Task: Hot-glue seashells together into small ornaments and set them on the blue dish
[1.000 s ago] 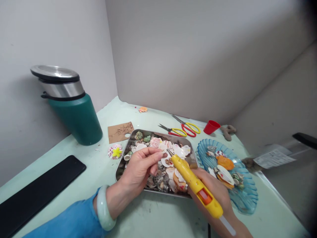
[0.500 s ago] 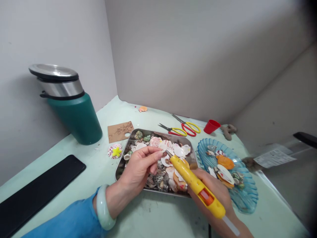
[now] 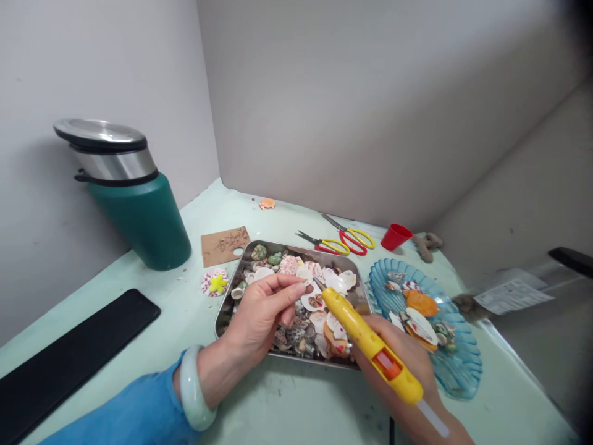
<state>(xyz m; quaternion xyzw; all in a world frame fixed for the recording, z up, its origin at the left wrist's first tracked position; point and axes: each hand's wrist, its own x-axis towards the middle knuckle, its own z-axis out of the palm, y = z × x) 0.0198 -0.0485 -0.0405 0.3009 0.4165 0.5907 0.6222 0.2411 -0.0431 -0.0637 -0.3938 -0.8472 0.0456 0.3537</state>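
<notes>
Since half a second ago the yellow glue gun (image 3: 365, 337) has slid a little to the right, so its metal nozzle now sits just beside the left fingertips rather than against them; the left hand (image 3: 262, 312) has stayed where it was.

That left hand is closed in a pinch, thumb against 2 fingertips, on a small pale shell (image 3: 307, 283) raised above the metal tray (image 3: 278, 245). What kind of shell it is cannot be made out at this size. A pale green bangle (image 3: 192, 386) circles the wrist, below a blue sleeve (image 3: 134, 414).

The right hand (image 3: 407, 364) is wrapped around the glue gun's rear half, gripping it firmly. The gun slants up and left, with its tip pointing at the pinched shell and a clear glue stick poking out behind.

Both hands hover over the near half of the tray, which is heaped with mixed shells. Just right of it stands a blue glass plate (image 3: 463, 377) bearing more shells. Behind the tray lie 2 pairs of scissors (image 3: 327, 245) and a red cup (image 3: 395, 237). A green flask (image 3: 134, 204) stands at the far left.
</notes>
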